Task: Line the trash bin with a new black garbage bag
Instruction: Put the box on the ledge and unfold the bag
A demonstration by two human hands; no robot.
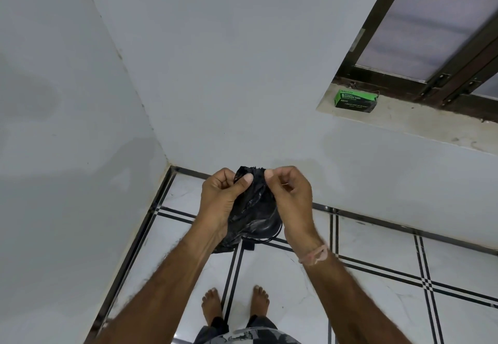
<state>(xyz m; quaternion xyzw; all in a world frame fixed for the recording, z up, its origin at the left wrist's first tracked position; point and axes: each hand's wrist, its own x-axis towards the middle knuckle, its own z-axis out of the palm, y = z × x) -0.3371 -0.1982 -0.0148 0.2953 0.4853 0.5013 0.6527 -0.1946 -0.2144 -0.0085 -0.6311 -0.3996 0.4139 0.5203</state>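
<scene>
**A:** Both hands were up in front of the chest, and the black bag [253,203] hung between them, still crumpled and folded. Its long axis ran from twelve o'clock down to six.

**B:** How were the hands set?

**A:** The left hand [219,203] pinched the top edge, thumb pressed on the plastic, with the rest of the bag draped against its palm. The right hand [289,198] sat just beside it at three o'clock, thumb and forefinger pressed together at that same top edge; whether they actually had plastic between them, I couldn't tell.

**B:** And the bin?

**A:** A dark rounded shape showed behind the bag, low at six o'clock from the fingers, mostly hidden; I'd judge that was the bin [265,229]. The green box [355,101] of bags lay on the window ledge [420,122], well apart at two o'clock.

**B:** So the next move?

**A:** Probably parting the mouth, hands drawing apart toward nine and three, with the opening at twelve.
</scene>
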